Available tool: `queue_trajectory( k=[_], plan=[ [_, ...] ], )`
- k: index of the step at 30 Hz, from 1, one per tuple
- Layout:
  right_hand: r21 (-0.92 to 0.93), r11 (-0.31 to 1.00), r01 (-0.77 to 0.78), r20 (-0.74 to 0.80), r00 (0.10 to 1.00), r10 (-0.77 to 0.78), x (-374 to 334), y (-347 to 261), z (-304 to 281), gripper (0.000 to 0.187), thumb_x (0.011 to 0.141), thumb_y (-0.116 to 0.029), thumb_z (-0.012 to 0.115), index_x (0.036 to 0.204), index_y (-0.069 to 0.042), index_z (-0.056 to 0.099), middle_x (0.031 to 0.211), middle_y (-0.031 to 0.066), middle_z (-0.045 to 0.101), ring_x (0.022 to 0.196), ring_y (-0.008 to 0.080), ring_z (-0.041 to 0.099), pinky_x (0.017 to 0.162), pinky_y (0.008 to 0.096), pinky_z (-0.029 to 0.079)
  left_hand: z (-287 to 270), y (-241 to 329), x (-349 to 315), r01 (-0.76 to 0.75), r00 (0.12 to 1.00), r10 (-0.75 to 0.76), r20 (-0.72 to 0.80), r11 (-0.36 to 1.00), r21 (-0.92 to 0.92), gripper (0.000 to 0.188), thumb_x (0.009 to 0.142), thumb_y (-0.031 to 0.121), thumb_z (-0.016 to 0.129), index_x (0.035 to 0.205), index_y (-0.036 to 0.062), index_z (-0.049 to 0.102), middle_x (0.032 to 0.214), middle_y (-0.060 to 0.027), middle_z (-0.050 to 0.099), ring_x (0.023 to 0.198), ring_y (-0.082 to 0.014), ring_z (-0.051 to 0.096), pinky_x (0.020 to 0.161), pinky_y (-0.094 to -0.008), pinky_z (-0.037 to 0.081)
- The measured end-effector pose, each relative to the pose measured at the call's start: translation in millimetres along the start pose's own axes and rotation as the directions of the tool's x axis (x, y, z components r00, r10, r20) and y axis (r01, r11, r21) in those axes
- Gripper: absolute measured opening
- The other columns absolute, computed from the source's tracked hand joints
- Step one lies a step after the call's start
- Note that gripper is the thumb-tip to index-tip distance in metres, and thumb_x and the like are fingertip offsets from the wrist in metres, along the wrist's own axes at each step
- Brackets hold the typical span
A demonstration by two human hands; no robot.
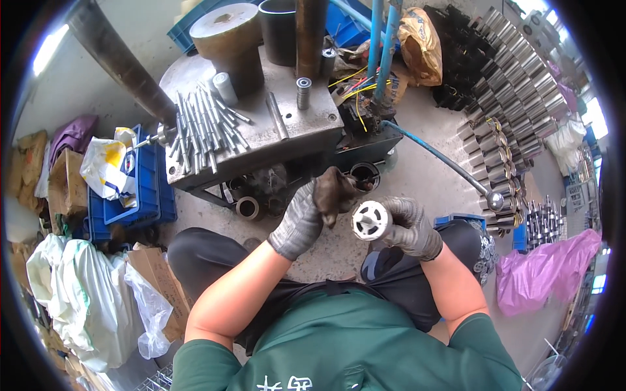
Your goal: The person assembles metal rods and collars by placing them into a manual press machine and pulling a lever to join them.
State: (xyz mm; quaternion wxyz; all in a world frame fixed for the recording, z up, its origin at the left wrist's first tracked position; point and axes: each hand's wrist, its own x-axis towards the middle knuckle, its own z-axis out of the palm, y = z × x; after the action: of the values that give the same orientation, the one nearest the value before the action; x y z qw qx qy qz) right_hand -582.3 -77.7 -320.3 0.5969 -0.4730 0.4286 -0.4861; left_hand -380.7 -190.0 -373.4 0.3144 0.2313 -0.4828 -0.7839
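Note:
My left hand (295,225), in a grey knit glove, is closed around a bunched dark brown rag (334,194). Just to the right, my gloved right hand (415,229) grips a round silver metal part (360,222) by its side. The part's slotted end face, with a short stub at its middle, is turned up toward me. Rag and metal part are close together, in front of my lap. Beyond them stands a metal bench (303,133), carrying a heap of thin steel rods (202,127), a thicker loose bar (276,116) and a small upright cylinder with a bearing on top (303,93).
A blue lever with a ball end (495,200) reaches out at the right. Rows of shiny steel cylinders (515,72) stand behind it. Blue crates (153,186) are at the left, a pink plastic bag (544,274) at the right. A metal ring (248,208) lies under the bench.

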Motion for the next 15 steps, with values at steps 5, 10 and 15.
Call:
queue_trajectory(
  k=[5, 10, 15],
  plan=[
    [-0.300, 0.954, 0.029, 0.139, 0.990, 0.014, 2.9, -0.3, -9.7, 0.045, 0.085, -0.027, 0.083, 0.116, 0.002, 0.069, 0.097, 0.0079, 0.073, 0.085, 0.0146, 0.067, 0.079, 0.0325, 0.055, 17.4, 15.2, -19.7, 0.030, 0.986, -0.017, 0.167, 0.997, -0.077, 0.039, 0.097, 0.030, 0.071, 0.118, -0.0026, 0.066, 0.105, -0.0070, 0.069, 0.100, -0.0113, 0.063, 0.092, -0.0307, 0.052],
    [-0.315, 0.930, 0.191, 0.228, 0.966, -0.121, 4.3, 15.0, -4.1, 0.023, 0.091, -0.017, 0.077, 0.107, -0.001, 0.070, 0.086, 0.0079, 0.068, 0.078, 0.0158, 0.064, 0.074, 0.0328, 0.052, 6.7, -1.3, -17.8, -0.118, 0.981, 0.111, 0.156, 0.992, 0.041, 0.028, 0.101, 0.032, 0.065, 0.104, 0.0034, 0.068, 0.096, -0.0039, 0.067, 0.089, -0.0116, 0.063, 0.083, -0.0259, 0.051],
    [-0.495, 0.829, 0.261, 0.293, 0.948, -0.124, 0.6, 27.2, -7.2, 0.028, 0.084, -0.018, 0.078, 0.106, -0.002, 0.070, 0.086, 0.0160, 0.068, 0.079, 0.0320, 0.068, 0.070, 0.0398, 0.053, -17.1, -56.2, 26.5, 0.263, 0.810, -0.180, -0.558, 0.962, 0.071, 0.024, 0.101, 0.022, 0.061, 0.109, 0.0014, 0.069, 0.082, -0.0053, 0.068, 0.060, -0.0136, 0.056, 0.054, -0.0285, 0.047]
  ],
)
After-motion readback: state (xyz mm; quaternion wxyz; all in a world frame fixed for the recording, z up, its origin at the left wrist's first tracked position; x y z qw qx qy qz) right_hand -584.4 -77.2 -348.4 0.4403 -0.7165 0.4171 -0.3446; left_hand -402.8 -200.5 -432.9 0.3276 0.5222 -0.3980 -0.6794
